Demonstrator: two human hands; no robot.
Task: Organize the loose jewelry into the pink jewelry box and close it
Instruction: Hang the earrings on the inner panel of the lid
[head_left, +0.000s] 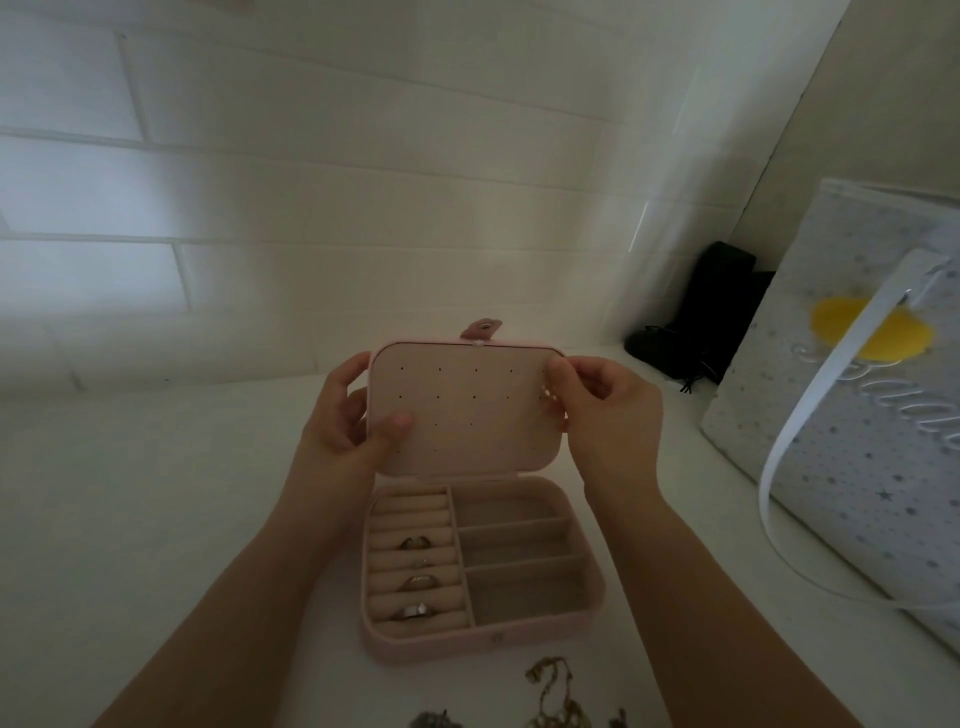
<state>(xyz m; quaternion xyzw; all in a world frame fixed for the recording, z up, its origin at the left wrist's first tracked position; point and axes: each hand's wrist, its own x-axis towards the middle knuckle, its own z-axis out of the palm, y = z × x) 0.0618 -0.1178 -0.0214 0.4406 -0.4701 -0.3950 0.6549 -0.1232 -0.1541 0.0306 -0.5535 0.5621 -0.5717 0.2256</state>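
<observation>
The pink jewelry box (592, 597) stands open on the white surface, its lid (467, 415) upright with rows of small earring holes. Several rings (415, 579) sit in the padded rolls on the box's left side; the compartments on the right look bare. My left hand (343, 415) grips the lid's left edge, thumb on the inner panel. My right hand (602, 400) is at the lid's right edge and pinches a small gold earring (548, 393) against the panel. Loose gold chains (556, 691) and a dark piece (431, 719) lie in front of the box.
A star-patterned gift bag (852, 415) with a white ribbon handle and a yellow disc stands at the right. A black pouch (696, 317) leans in the corner behind it. A white brick wall rises close behind the box.
</observation>
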